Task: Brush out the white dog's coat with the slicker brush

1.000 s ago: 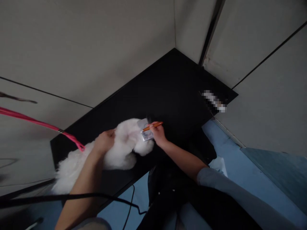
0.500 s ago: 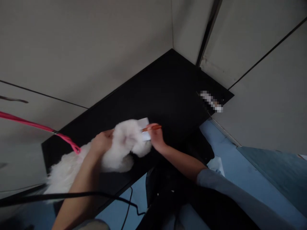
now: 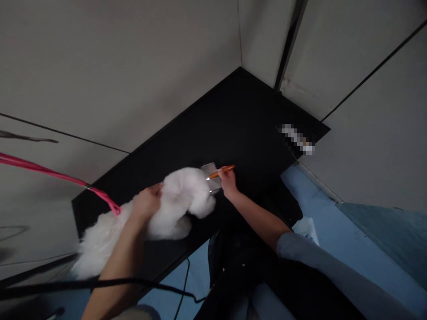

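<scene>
A fluffy white dog is on the black table, its head towards the middle of the view and its body stretching back to the lower left. My left hand is closed on the fur around its neck, behind the head; some of the fingers are hidden. In my right hand is a slicker brush with an orange-brown wooden handle, gripped between thumb and fingers. Its flat rectangular pad lies right beside the dog's head; whether the pins touch the fur I cannot tell.
A pink leash runs from the left edge down to the dog's back. Grey panels border the table's far side. A blurred-out white item lies at the table's right end. A black cord crosses low in front.
My right hand and the brush have shifted slightly to the right, and the brush pad has turned from bright to greyish. The whole view has also drifted a little; my left hand keeps its hold.
</scene>
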Available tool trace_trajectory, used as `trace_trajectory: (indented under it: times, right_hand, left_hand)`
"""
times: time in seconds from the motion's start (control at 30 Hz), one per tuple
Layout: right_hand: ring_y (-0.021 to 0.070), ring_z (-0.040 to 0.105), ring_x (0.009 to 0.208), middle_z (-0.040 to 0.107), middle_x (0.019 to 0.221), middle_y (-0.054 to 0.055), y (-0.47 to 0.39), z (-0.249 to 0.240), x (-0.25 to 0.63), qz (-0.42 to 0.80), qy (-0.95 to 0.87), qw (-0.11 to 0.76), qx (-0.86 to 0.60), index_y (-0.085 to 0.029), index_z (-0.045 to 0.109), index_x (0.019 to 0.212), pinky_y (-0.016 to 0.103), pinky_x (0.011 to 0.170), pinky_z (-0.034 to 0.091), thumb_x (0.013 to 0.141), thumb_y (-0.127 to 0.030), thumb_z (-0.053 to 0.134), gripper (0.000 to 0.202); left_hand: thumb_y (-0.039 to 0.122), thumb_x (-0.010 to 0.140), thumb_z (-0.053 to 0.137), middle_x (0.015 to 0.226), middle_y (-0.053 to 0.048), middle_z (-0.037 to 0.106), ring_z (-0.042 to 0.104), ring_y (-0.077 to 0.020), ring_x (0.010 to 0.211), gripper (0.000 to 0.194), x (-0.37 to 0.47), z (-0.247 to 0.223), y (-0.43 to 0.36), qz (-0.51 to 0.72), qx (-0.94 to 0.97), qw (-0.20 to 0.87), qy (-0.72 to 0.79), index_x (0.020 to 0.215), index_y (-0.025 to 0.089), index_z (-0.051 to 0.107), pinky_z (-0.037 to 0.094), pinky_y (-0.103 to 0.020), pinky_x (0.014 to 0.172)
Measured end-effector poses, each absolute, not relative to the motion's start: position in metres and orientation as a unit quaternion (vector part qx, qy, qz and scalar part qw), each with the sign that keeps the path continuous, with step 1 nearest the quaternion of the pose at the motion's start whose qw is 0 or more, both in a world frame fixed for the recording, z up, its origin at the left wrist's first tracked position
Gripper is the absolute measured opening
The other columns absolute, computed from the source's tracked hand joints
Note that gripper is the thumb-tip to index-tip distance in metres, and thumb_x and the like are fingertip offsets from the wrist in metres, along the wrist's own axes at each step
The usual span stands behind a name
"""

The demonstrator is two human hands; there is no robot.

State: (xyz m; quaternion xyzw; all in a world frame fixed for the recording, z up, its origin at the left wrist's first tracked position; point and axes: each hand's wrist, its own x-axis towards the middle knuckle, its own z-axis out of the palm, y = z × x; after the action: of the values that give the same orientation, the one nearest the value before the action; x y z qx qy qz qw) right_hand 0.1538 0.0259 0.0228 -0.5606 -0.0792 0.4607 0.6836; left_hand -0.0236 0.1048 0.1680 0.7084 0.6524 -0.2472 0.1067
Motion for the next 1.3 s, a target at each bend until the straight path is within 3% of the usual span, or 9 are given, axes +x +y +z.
trace_trajectory:
  times: [0.23,0.4,0.5,0.6,0.67,0.77,0.97,1.13,1.3]
  right_hand:
    - [0.014,0.057,0.065,0.058,0.066,-0.003,0.029,0.023,0.153,0.512,-0.132,0.68,-0.508,-0.023,0.052,0.077,0.026,0.064,0.048,0.075,-0.041,0.063,0.021]
    - [0.0116,0.052,0.064,0.054,0.067,-0.005,0.031,0.027,0.158,0.468,-0.083,0.697,-0.537,-0.022,0.049,0.078,0.023,0.063,0.045,0.076,-0.039,0.063,0.022]
    - [0.0105,0.047,0.056,0.05,0.06,-0.006,0.033,0.032,0.158,0.561,-0.134,0.654,-0.489,-0.021,0.053,0.077,0.022,0.055,0.04,0.074,-0.039,0.066,0.023]
    - [0.0103,0.048,0.06,0.048,0.062,-0.006,0.037,0.036,0.164,0.501,-0.061,0.666,-0.549,-0.021,0.049,0.076,0.022,0.059,0.041,0.077,-0.038,0.061,0.021]
    - [0.0106,0.052,0.067,0.052,0.07,-0.005,0.039,0.039,0.163,0.473,-0.064,0.686,-0.55,-0.022,0.048,0.082,0.022,0.065,0.044,0.08,-0.038,0.059,0.02]
    - [0.0119,0.054,0.069,0.055,0.074,-0.004,0.039,0.044,0.155,0.549,-0.178,0.664,-0.476,-0.022,0.051,0.087,0.023,0.066,0.046,0.077,-0.038,0.062,0.022]
    - [0.0125,0.056,0.073,0.056,0.077,-0.003,0.037,0.05,0.151,0.464,-0.143,0.667,-0.564,-0.021,0.048,0.086,0.025,0.073,0.049,0.082,-0.032,0.059,0.016]
    - [0.0139,0.058,0.074,0.058,0.075,-0.003,0.034,0.054,0.144,0.551,-0.238,0.615,-0.512,-0.022,0.052,0.086,0.026,0.073,0.05,0.079,-0.033,0.063,0.017]
    - [0.0139,0.059,0.077,0.059,0.081,-0.001,0.03,0.054,0.144,0.469,-0.212,0.66,-0.547,-0.022,0.051,0.089,0.027,0.076,0.051,0.08,-0.034,0.06,0.018]
  left_hand:
    - [0.025,0.095,0.044,0.112,-0.014,0.074,0.068,-0.031,0.109,0.034,-0.027,0.166,0.104,-0.22,0.711,0.113,0.658,0.111,0.02,0.073,0.046,-0.028,0.074]
    - [0.02,0.088,0.048,0.09,-0.011,0.075,0.07,-0.027,0.092,0.023,-0.038,0.156,0.103,-0.149,0.749,0.117,0.635,0.086,0.019,0.071,0.044,-0.027,0.068]
    - [0.028,0.09,0.045,0.075,-0.012,0.07,0.067,-0.025,0.075,0.027,-0.043,0.144,0.088,-0.042,0.793,0.09,0.601,0.073,0.018,0.064,0.044,-0.03,0.065]
    - [0.033,0.093,0.041,0.063,-0.011,0.062,0.062,-0.0244,0.065,0.035,-0.049,0.127,0.058,0.105,0.849,0.043,0.516,0.064,0.02,0.057,0.046,-0.034,0.065]
    - [0.031,0.095,0.04,0.067,-0.012,0.065,0.064,-0.025,0.073,0.036,-0.055,0.115,0.036,0.201,0.855,0.009,0.477,0.069,0.019,0.061,0.048,-0.035,0.072]
    - [0.028,0.095,0.042,0.069,-0.01,0.067,0.064,-0.0241,0.077,0.032,-0.063,0.098,0.012,0.283,0.839,-0.013,0.465,0.077,0.018,0.067,0.049,-0.035,0.075]
    - [0.032,0.095,0.041,0.063,-0.007,0.063,0.058,-0.0205,0.064,0.037,-0.07,0.083,0.001,0.309,0.78,0.033,0.543,0.073,0.018,0.067,0.045,-0.034,0.068]
    - [0.033,0.093,0.04,0.059,-0.005,0.058,0.055,-0.0195,0.061,0.038,-0.07,0.08,-0.003,0.33,0.744,0.041,0.579,0.066,0.019,0.062,0.044,-0.033,0.067]
    - [0.033,0.092,0.042,0.059,-0.005,0.056,0.054,-0.0194,0.059,0.035,-0.071,0.079,-0.009,0.347,0.706,0.066,0.614,0.064,0.019,0.057,0.043,-0.033,0.064]
